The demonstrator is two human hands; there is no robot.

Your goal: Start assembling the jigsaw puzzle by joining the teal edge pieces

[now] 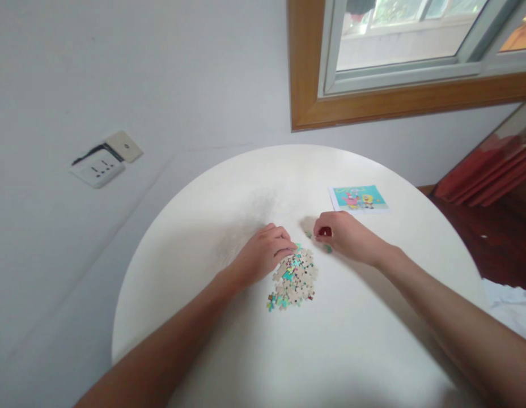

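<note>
A heap of small jigsaw puzzle pieces point(297, 280) lies on the white round table point(195, 243), some grey-backed and some showing bright teal and yellow print. At the heap's upper left edge is my left hand point(266, 252), fingers reaching out with their tips touching the pieces. My right hand point(342, 233) is just right of the heap, low over the table, with thumb and fingers curled into a pinch. A green-edged puzzle piece point(328, 248) shows under its fingers. What sits between the fingertips is mostly hidden.
A picture card point(360, 198) with cartoon figures on teal lies beyond my right hand. Behind the table are the wall with a socket point(99, 168) and a wood-framed window point(305, 110). A red curtain point(488, 170) hangs at the right, and white cloth point(512, 306) lies below it.
</note>
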